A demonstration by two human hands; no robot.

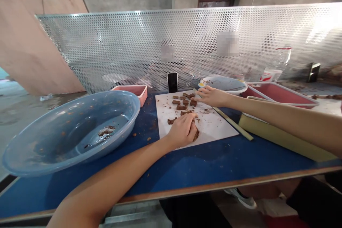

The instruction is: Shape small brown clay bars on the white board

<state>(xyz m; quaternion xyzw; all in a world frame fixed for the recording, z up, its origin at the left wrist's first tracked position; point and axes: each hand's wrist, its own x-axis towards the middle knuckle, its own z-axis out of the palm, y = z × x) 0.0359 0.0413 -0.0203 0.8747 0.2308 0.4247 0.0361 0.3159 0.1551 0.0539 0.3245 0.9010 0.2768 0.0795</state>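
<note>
On a white board (213,123) lie several small brown blocks (182,107) of a clay-like material, with crumbs scattered around them. My left hand (183,130) is closed and rests on the board's near part. A brown crumbly clump (197,135) pokes out beneath its fingers, mostly hidden by the hand. Farther back, my right hand (210,96) reaches in from the right with its fingers spread, palm down. Its fingertips are beside the rearmost brown blocks, and nothing shows in its grasp.
A large blue basin (114,96) with brown residue stands left, a pink tray (144,96) behind it. A phone (172,82) leans against the perforated metal screen (120,42). Right are a yellowish strip (235,124), a pale blue basin (227,84), red trays (283,92) and a plastic bottle (276,66).
</note>
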